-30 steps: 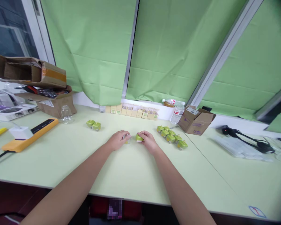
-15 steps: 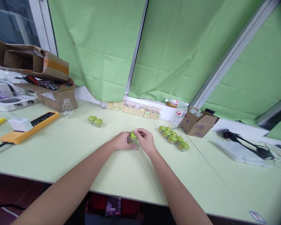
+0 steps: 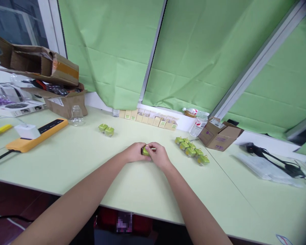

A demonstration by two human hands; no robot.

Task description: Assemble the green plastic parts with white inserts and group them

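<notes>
Between my hands, above the middle of the table, is a small container with a green lid (image 3: 145,150). My left hand (image 3: 135,152) is wrapped round its left side. My right hand (image 3: 158,154) grips the lid from the right, with the thumb on top. The fingers hide most of the container's body. To the left stand two more green-lidded containers (image 3: 106,129), apart from my hands. Off to the right, several of the same kind (image 3: 190,151) are grouped in rows, with clear bodies and small loops on their lids.
Along the back wall runs a row of small beige boxes (image 3: 150,119). Plastic bottles (image 3: 197,126) and an open cardboard box (image 3: 219,134) are at the back right. On the left lie an orange power strip (image 3: 44,134), a clear jar (image 3: 77,115) and stacked cardboard boxes (image 3: 66,102).
The green-lidded container has tilted, its lid now turned toward me, and my right fingers have closed further over it. The whole view has shifted slightly.
</notes>
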